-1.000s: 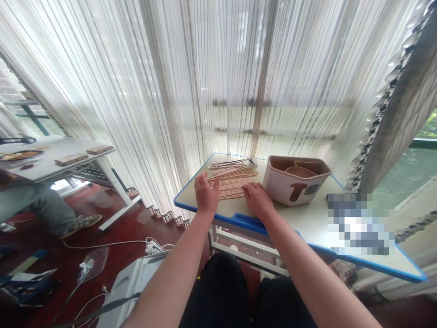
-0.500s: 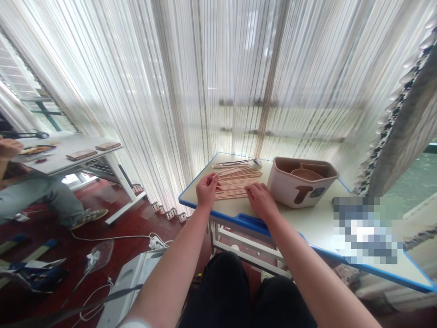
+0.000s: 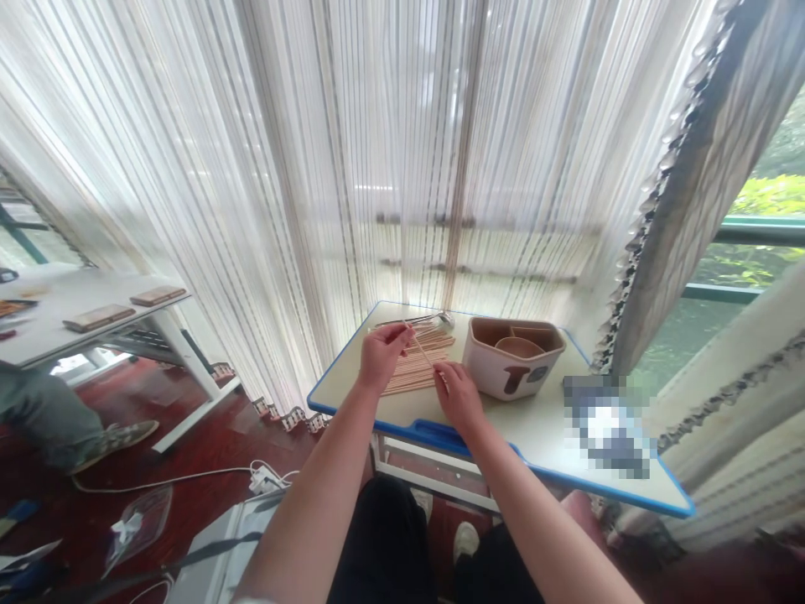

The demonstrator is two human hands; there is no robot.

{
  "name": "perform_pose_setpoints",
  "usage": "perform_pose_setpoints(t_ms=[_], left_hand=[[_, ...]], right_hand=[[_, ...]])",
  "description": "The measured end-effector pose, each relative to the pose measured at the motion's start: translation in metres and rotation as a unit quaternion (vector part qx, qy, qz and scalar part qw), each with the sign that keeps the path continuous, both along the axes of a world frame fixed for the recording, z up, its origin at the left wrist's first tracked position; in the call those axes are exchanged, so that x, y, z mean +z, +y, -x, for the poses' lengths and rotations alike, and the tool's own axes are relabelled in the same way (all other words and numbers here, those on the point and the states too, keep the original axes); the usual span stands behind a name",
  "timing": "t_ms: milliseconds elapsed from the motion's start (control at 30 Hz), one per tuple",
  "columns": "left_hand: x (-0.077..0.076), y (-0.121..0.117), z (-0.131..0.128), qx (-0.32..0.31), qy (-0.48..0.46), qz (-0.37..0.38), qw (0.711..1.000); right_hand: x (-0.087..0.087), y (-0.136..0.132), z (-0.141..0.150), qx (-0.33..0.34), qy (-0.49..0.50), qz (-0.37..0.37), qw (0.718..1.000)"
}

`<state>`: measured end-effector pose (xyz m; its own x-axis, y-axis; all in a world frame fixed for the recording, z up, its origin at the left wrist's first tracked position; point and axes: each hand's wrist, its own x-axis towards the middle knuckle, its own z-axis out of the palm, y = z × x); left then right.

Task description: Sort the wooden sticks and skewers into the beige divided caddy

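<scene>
Between my two hands runs a thin wooden chopstick, slanted just above the others. Its upper left end is pinched in the fingers of my left hand. My right hand has closed fingers on its lower right end. Beneath them a spread of light wooden chopsticks lies side by side on the table. Metal cutlery, with a spoon-like end, lies behind the chopsticks. To the right of my right hand stands a white and brown utensil holder with divided compartments and a round brown insert.
A blue rim edges the table. On its right part sits a blurred-out object. Sheer curtains hang right behind. Another white table with flat boxes stands left, a person's leg below it. A cable and power strip lie on the floor.
The view has turned a little to the right. My left hand has risen relative to the right one, so the chopstick between them tilts more steeply.
</scene>
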<state>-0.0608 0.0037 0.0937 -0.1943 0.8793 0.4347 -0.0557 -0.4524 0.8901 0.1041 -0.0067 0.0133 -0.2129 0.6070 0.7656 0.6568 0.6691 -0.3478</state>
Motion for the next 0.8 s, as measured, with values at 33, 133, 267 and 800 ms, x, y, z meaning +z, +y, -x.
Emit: perform_pose_setpoints(t_ms=[33, 133, 267, 800], left_hand=[[0.01, 0.0, -0.005, -0.003, 0.01, -0.007, 1.0], [0.042, -0.001, -0.023, -0.02, 0.032, -0.045, 0.998], [0.084, 0.001, -0.053, -0.053, 0.053, -0.102, 0.992], [0.092, 0.038, -0.125, -0.112, 0.144, -0.139, 0.973]], right_hand=[[0.006, -0.004, -0.002, -0.003, 0.011, 0.002, 1.0], [0.037, -0.015, -0.012, -0.025, 0.04, 0.027, 0.999], [0.091, -0.02, -0.036, -0.065, 0.06, 0.073, 0.993], [0.121, 0.011, -0.101, -0.1, 0.017, 0.172, 0.98]])
